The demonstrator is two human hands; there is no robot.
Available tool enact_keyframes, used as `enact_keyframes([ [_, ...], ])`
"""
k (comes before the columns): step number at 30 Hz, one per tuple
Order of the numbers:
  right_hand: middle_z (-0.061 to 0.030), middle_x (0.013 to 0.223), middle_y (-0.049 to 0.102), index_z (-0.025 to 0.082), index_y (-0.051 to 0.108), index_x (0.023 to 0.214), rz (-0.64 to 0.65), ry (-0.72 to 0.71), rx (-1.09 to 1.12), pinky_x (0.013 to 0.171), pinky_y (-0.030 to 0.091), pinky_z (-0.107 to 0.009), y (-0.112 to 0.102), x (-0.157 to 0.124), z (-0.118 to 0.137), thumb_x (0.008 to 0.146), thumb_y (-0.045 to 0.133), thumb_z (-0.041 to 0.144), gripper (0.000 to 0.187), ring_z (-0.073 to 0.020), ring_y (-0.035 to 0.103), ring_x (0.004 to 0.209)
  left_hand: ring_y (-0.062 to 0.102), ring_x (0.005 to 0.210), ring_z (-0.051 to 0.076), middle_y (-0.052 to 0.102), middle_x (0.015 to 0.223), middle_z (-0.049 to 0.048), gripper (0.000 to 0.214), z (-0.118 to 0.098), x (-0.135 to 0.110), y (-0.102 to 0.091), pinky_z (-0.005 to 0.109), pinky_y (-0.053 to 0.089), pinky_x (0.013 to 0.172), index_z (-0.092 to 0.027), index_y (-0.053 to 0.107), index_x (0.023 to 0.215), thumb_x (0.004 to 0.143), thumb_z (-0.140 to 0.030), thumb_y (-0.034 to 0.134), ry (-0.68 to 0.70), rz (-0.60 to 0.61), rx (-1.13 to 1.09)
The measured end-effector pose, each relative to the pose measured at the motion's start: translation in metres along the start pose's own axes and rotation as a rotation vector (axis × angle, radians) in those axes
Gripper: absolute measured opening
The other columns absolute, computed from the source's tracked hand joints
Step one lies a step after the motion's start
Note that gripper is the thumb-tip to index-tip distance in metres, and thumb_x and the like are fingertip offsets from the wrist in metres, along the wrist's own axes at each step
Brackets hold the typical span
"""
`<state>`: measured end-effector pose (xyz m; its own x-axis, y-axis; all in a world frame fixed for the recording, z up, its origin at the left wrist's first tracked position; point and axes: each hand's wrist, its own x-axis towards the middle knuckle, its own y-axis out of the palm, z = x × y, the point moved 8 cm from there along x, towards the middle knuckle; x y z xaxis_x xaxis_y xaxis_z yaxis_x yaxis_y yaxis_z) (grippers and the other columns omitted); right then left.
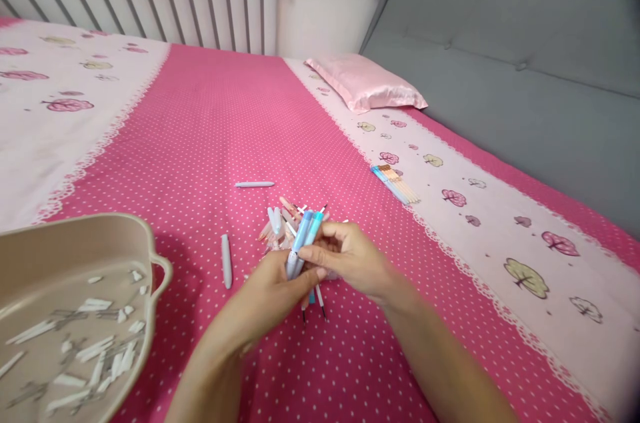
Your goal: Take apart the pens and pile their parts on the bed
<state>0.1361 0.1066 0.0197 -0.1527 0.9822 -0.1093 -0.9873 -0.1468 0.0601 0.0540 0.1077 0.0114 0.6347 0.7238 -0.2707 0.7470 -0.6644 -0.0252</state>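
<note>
Two pens (301, 233), one with a blue top and one with a turquoise top, stand side by side between my hands. My left hand (275, 280) is closed around their pale lower ends. From the right, my right hand (350, 253) pinches the same pens, thumb laid across them. Behind and beneath my hands lies a loose pile of pen parts (274, 220), with pale barrels and thin white refills (320, 296) poking out. My fingers cover much of that pile.
A beige basin (150, 236) at the lower left holds several white and grey pieces. Two pale grey barrels (227, 262) lie apart on the pink dotted bedspread (210, 123). A row of coloured pens (395, 184) rests at right, near a pink pillow (367, 82) and grey headboard (500, 43).
</note>
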Motion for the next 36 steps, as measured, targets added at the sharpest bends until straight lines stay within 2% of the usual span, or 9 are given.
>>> enact_keyframes([
  [4, 0.0009, 0.064, 0.062, 0.014, 0.061, 0.078, -0.104, 0.028, 0.107, 0.051, 0.045, -0.020, -0.014, 0.001, 0.001, 0.070, 0.068, 0.034, 0.022, -0.0075, 0.056, 0.053, 0.052, 0.048, 0.012, 0.060, 0.055, 0.0044, 0.028, 0.001, 0.000, -0.007, 0.023, 0.040, 0.048, -0.014, 0.065, 0.068, 0.074, -0.041, 0.058, 0.004, -0.029, -0.175],
  [7, 0.0016, 0.060, 0.062, 0.013, 0.062, 0.072, -0.284, 0.010, 0.165, 0.047, 0.042, -0.015, -0.035, 0.001, 0.003, 0.069, 0.069, 0.030, 0.018, -0.0041, 0.052, 0.049, 0.053, 0.049, 0.010, 0.065, 0.066, 0.0058, 0.032, 0.004, 0.001, -0.024, 0.021, 0.041, 0.045, -0.013, 0.067, 0.089, 0.071, -0.039, 0.063, 0.001, -0.183, -0.353],
  [9, 0.0007, 0.061, 0.064, 0.013, 0.064, 0.074, -0.314, 0.018, 0.227, 0.046, 0.042, -0.014, -0.040, 0.002, 0.001, 0.068, 0.070, 0.029, 0.018, -0.0041, 0.053, 0.049, 0.050, 0.047, 0.007, 0.064, 0.065, 0.0034, 0.035, 0.005, 0.001, -0.035, 0.017, 0.040, 0.044, -0.013, 0.066, 0.095, 0.068, -0.034, 0.068, 0.026, -0.292, -0.458],
  [13, -0.0009, 0.065, 0.067, 0.014, 0.064, 0.076, -0.242, 0.111, 0.349, 0.048, 0.045, -0.013, -0.035, 0.005, -0.008, 0.065, 0.072, 0.024, 0.017, -0.0050, 0.058, 0.052, 0.044, 0.043, 0.003, 0.059, 0.057, -0.0006, 0.031, 0.005, 0.002, -0.044, 0.012, 0.036, 0.041, -0.012, 0.067, 0.088, 0.062, -0.026, 0.074, 0.075, -0.387, -0.582],
  [18, -0.0021, 0.070, 0.067, 0.014, 0.061, 0.075, -0.083, 0.234, 0.321, 0.046, 0.043, -0.013, -0.022, 0.003, -0.016, 0.066, 0.070, 0.021, 0.015, -0.0041, 0.055, 0.050, 0.032, 0.038, -0.001, 0.055, 0.054, -0.0014, 0.026, 0.004, 0.001, -0.050, 0.009, 0.019, 0.033, -0.012, 0.067, 0.080, 0.066, -0.032, 0.072, 0.145, -0.454, -0.623],
  [21, 0.0003, 0.068, 0.062, 0.014, 0.061, 0.086, 0.072, 0.253, 0.235, 0.040, 0.034, -0.013, -0.010, 0.001, -0.016, 0.073, 0.065, 0.024, 0.016, -0.0020, 0.043, 0.045, 0.029, 0.037, -0.001, 0.049, 0.050, -0.0038, 0.028, 0.003, 0.000, -0.050, 0.010, 0.017, 0.034, -0.013, 0.067, 0.088, 0.070, -0.034, 0.068, 0.171, -0.441, -0.601],
  [26, 0.0064, 0.060, 0.035, 0.015, 0.062, 0.093, 0.300, 0.241, 0.208, 0.039, 0.016, -0.016, 0.007, -0.005, -0.014, 0.085, 0.050, 0.034, 0.024, -0.0027, 0.022, 0.045, 0.028, 0.040, 0.000, 0.043, 0.048, -0.0053, 0.031, -0.004, 0.000, -0.045, 0.011, 0.020, 0.037, -0.016, 0.065, 0.102, 0.077, -0.035, 0.060, 0.206, -0.388, -0.569],
  [32, 0.0074, 0.058, 0.025, 0.016, 0.060, 0.088, 0.308, 0.202, 0.137, 0.043, 0.013, -0.019, 0.006, -0.003, -0.015, 0.086, 0.046, 0.042, 0.030, -0.0044, 0.017, 0.046, 0.026, 0.038, 0.000, 0.042, 0.043, -0.0057, 0.029, -0.007, -0.002, -0.046, 0.012, 0.018, 0.035, -0.017, 0.067, 0.096, 0.073, -0.034, 0.064, 0.221, -0.433, -0.558],
  [36, 0.0056, 0.059, 0.035, 0.017, 0.062, 0.087, 0.164, 0.024, -0.182, 0.047, 0.024, -0.020, -0.004, 0.000, -0.002, 0.087, 0.045, 0.038, 0.028, -0.0062, 0.029, 0.049, 0.025, 0.034, 0.001, 0.038, 0.037, -0.0075, 0.026, -0.001, -0.004, -0.053, 0.012, 0.019, 0.032, -0.014, 0.068, 0.081, 0.063, -0.033, 0.072, 0.192, -0.535, -0.595],
])
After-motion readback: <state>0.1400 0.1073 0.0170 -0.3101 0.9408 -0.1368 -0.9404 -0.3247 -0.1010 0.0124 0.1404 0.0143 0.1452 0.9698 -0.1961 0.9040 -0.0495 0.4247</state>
